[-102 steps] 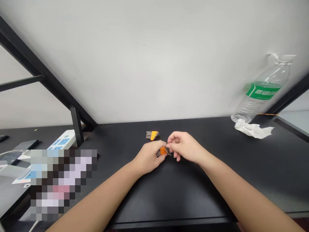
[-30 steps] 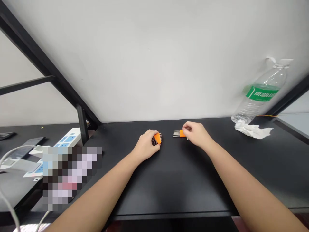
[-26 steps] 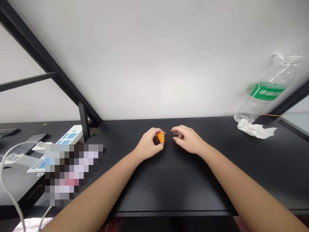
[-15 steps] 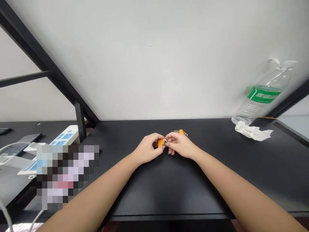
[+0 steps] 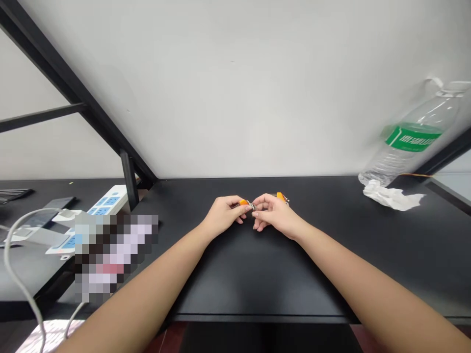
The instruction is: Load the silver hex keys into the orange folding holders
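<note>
Pinched by left grip (image 5: 224, 212) (orange holder (image 5: 243, 202)) and right grip (image 5: 275, 215) (bent ends (image 5: 252, 206)): hex-key set (image 5: 250, 204), probably light, stiff; best held by holder.

Black tabletop (image 5: 257, 279), orange rod holder (image 5: 280, 196), crumpled white tissue (image 5: 393, 196), green-labelled bottle (image 5: 414, 137)

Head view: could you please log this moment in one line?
left hand: holds orange holder; right hand: at its metal rods; second holder: behind right hand
</note>
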`<action>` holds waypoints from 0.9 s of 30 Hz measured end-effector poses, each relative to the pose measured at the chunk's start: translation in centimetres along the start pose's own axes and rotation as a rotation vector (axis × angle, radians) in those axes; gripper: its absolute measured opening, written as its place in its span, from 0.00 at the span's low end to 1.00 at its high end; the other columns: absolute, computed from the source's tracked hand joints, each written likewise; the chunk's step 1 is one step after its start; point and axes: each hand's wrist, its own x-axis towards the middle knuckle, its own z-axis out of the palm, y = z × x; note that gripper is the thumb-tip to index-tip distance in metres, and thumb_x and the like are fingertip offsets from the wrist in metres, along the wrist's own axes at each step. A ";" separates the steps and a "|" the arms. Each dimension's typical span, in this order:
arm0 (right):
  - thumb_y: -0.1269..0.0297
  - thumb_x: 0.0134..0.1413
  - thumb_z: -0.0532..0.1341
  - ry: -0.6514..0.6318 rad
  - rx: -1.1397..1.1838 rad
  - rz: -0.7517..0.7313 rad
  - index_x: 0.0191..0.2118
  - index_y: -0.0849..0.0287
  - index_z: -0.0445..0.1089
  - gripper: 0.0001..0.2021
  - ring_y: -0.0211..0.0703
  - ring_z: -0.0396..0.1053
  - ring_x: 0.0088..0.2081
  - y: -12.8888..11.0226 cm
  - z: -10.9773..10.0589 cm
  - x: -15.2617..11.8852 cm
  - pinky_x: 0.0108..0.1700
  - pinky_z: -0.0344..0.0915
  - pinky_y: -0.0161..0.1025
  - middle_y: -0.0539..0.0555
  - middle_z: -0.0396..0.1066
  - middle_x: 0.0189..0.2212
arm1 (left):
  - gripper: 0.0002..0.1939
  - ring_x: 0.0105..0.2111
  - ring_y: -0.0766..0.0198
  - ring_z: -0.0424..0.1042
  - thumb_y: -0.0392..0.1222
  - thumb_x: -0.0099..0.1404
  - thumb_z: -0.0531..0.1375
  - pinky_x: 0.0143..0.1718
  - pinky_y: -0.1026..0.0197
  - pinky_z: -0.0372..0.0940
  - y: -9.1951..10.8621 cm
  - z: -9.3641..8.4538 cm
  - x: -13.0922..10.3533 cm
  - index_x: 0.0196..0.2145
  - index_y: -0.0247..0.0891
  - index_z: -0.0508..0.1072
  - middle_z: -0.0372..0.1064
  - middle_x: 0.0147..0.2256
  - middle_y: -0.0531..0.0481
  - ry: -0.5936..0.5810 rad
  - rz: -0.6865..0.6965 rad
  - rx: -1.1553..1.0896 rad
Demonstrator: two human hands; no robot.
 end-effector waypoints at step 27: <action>0.67 0.54 0.60 0.102 -0.335 0.092 0.35 0.56 0.66 0.02 0.31 0.62 0.15 0.2 0.4 0.3 0.16 0.54 0.31 0.51 0.78 0.30 | 0.26 0.45 0.55 0.75 0.44 0.57 0.68 0.50 0.52 0.71 -1.6 0.2 0.6 0.53 0.38 0.73 0.74 0.47 0.44 0.088 0.236 0.369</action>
